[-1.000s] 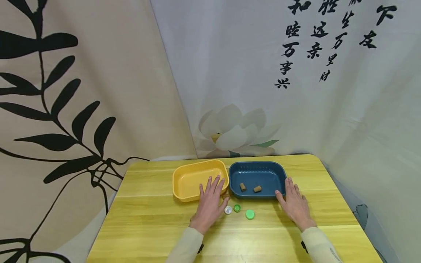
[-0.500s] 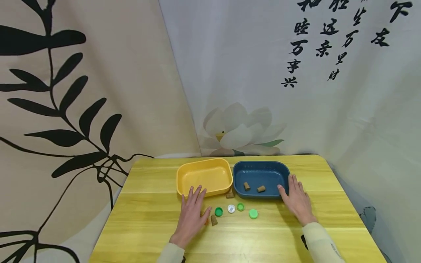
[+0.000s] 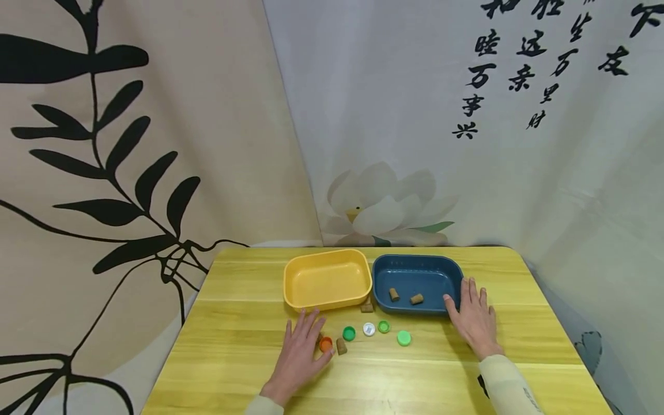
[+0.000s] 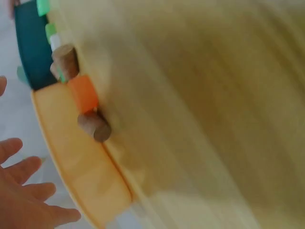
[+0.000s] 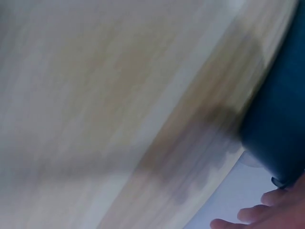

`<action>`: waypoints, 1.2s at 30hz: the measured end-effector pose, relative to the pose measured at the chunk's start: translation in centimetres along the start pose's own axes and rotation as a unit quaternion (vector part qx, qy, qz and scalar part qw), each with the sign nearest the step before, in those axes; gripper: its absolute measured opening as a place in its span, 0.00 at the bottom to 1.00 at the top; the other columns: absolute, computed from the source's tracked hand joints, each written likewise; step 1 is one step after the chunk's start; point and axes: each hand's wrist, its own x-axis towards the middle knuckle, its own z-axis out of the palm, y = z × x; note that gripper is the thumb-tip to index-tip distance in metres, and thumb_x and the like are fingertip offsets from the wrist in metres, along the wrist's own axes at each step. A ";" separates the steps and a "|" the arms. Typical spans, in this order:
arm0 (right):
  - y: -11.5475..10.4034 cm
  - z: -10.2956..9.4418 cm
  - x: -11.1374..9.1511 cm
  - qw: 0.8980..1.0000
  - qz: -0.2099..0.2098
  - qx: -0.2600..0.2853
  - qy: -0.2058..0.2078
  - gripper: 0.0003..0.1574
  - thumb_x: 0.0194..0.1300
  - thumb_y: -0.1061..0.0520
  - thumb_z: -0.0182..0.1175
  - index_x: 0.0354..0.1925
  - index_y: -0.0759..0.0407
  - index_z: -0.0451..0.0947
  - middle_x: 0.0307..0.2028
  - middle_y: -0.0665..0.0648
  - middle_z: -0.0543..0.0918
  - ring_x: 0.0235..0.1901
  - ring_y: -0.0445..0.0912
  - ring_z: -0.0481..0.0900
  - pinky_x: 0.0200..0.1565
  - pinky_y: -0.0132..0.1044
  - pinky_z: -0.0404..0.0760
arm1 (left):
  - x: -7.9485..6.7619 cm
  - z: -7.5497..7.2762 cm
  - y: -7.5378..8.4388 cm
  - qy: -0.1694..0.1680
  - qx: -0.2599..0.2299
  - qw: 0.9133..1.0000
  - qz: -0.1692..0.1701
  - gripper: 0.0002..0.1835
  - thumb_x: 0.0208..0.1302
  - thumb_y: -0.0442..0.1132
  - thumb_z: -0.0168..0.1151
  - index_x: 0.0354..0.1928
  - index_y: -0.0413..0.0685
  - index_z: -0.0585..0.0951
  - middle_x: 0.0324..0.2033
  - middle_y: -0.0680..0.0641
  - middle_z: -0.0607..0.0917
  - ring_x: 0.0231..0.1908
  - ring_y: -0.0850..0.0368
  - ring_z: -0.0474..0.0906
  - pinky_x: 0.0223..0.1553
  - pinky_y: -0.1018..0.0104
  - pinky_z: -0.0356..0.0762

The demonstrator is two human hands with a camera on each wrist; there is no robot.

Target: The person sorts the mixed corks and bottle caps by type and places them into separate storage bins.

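My left hand (image 3: 295, 358) hovers or rests just in front of the yellow tray (image 3: 328, 305), fingers spread and holding nothing. Beside its thumb lie an orange bottle cap (image 3: 325, 344) and a cork (image 3: 341, 346); another cork (image 4: 94, 126) is mostly hidden by the hand in the head view. My right hand (image 3: 474, 323) lies at the right end of the blue tray (image 3: 415, 261), thumb and fingers extended around its corner. Inside that tray are two corks, a left one (image 3: 394, 294) and a right one (image 3: 417, 299).
A row of caps runs right along the wooden table (image 3: 415, 380): dark green (image 3: 349, 333), white (image 3: 369, 329), green (image 3: 384, 327) and light green (image 3: 404, 338). A cork (image 3: 367, 306) sits by the yellow tray's right corner. Printed cloth hangs behind.
My left hand has moved left and toward me, away from the yellow tray, uncovering the orange cap, a cork and the dark green cap. My right hand stays by the blue tray. The view has shifted slightly.
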 end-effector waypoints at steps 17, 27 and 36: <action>0.1 -0.1 -0.1 1.000 0.001 -0.003 -0.019 0.52 0.73 0.30 0.34 0.76 0.64 0.37 0.75 0.67 0.39 0.70 0.71 0.41 0.57 0.76 0.45 | 0.2 2.2 1.8 -0.103 0.064 0.992 0.025 0.43 0.59 0.73 0.53 0.68 0.52 0.71 0.71 0.45 0.61 0.72 0.39 0.45 0.65 0.31 0.42; 0.3 0.0 -0.1 1.000 0.005 -0.009 -0.019 0.52 0.73 0.30 0.34 0.76 0.63 0.36 0.75 0.66 0.41 0.70 0.71 0.42 0.58 0.76 0.46 | 0.8 3.6 1.9 -0.075 0.084 0.993 0.041 0.29 0.60 0.65 0.60 0.56 0.55 0.80 0.62 0.47 0.74 0.68 0.37 0.58 0.60 0.27 0.50; 0.4 0.1 -0.1 1.000 0.002 -0.007 -0.007 0.52 0.73 0.30 0.36 0.76 0.63 0.39 0.75 0.66 0.43 0.70 0.71 0.43 0.57 0.76 0.47 | 0.9 4.3 1.8 -0.040 0.098 0.992 0.063 0.16 0.59 0.53 0.67 0.46 0.56 0.84 0.54 0.50 0.80 0.65 0.40 0.65 0.60 0.28 0.52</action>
